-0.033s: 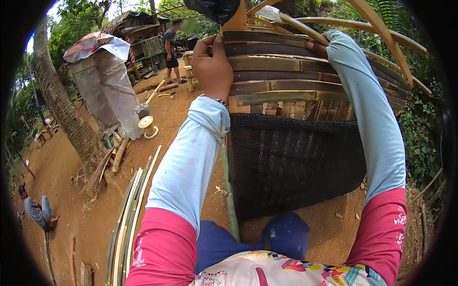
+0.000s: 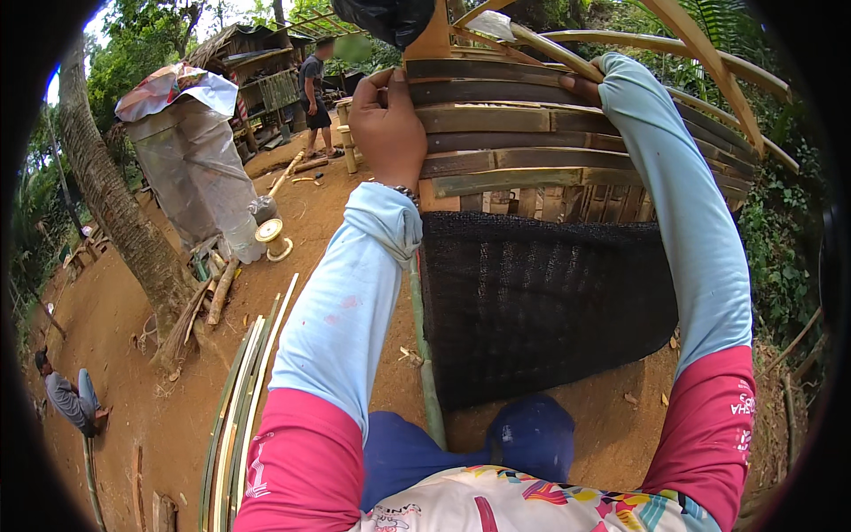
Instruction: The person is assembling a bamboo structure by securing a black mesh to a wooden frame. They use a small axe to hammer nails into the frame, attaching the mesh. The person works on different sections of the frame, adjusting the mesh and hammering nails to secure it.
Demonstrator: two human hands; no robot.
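Observation:
Dark, split bamboo slats run side by side across the frame in front of me, their ends against a wooden post. My left hand is closed at the left end of the topmost bamboo slat, thumb and index finger pinching its edge beside the post. Farther right, my right hand grips the same slat from above; most of its fingers are hidden behind the slat and sleeve. Below the slats hangs a black mesh cloth. Upright bamboo pieces show in the gap between them.
Long bamboo strips lie on the ground at left. Beyond stand a tree trunk, a plastic-wrapped structure and a wooden spool. One person stands near a hut; another sits far left. A black bag hangs above my left hand.
The view has shifted very slightly, so the hands and slats appear a little farther left. Both hands keep their hold on the slat.

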